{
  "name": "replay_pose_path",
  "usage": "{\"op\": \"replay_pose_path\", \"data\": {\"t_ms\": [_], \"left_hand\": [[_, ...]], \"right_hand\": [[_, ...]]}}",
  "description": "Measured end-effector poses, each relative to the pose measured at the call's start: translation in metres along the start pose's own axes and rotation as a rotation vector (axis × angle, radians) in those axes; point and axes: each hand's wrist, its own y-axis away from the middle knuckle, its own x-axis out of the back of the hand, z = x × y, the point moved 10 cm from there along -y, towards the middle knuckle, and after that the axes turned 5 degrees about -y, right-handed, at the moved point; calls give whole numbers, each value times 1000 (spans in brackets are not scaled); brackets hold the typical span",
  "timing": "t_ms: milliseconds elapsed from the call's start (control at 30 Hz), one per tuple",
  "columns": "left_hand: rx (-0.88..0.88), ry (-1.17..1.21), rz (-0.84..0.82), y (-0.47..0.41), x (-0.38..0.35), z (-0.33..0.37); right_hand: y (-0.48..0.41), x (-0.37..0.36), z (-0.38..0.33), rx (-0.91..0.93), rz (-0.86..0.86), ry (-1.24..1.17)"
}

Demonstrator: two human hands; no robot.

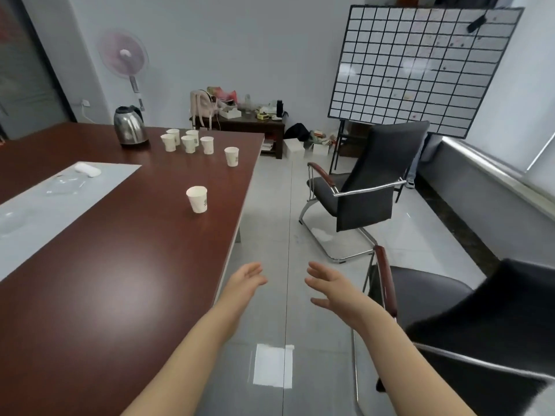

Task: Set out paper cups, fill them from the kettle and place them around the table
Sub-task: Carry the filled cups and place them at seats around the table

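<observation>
Nearest to the camera, the left hand and the right hand were both empty. Their fingers were spread and relaxed and the palms were turned toward each other. They hung over the floor just beside the long edge of the brown table, and neither touched anything. A black office chair stood at the right.

Farther along the table, one paper cup stood upright near that edge, and a second cup stood beyond it. At the far end, a group of five cups stood close together beside the steel kettle. Whether they held water could not be seen.

The step in hand was probably to fetch the next cup from the group. To do it well, the cup should be taken by its wall below the rim, lightly, because paper yields. It should be kept upright and lifted clear of its neighbours, then set well apart from the two already placed.
</observation>
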Motion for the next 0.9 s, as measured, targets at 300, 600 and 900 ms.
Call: {"op": "replay_pose_path", "data": {"t_ms": [300,600,900], "left_hand": [[10,20,-21,-201,-23,71],[32,74,56,-396,-44,116],[41,98,149,-559,-44,174]], "right_hand": [[-185,58,-83,23,21,0],[-383,125,-137,13,-17,22],[-564,154,-198,-5,-101,20]]}}
